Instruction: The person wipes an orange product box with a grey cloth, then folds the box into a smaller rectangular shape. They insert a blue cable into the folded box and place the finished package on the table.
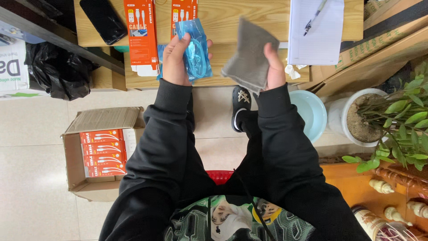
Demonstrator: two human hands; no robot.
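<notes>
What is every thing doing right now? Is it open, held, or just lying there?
left hand: holding the blue bagged cable
right hand: pinching the grey cloth, which hangs down
cardboard box: open, orange packs stacked inside
pen: lying on the notepad
phone: lying on the table, screen dark

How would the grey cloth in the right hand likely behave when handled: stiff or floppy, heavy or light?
The grey cloth probably is floppy: it drapes in soft folds from the right hand, which pinches only one edge. It seems light, since fingertips alone carry it. It looks unlikely to slip, as its matte surface suggests some grip.
</notes>
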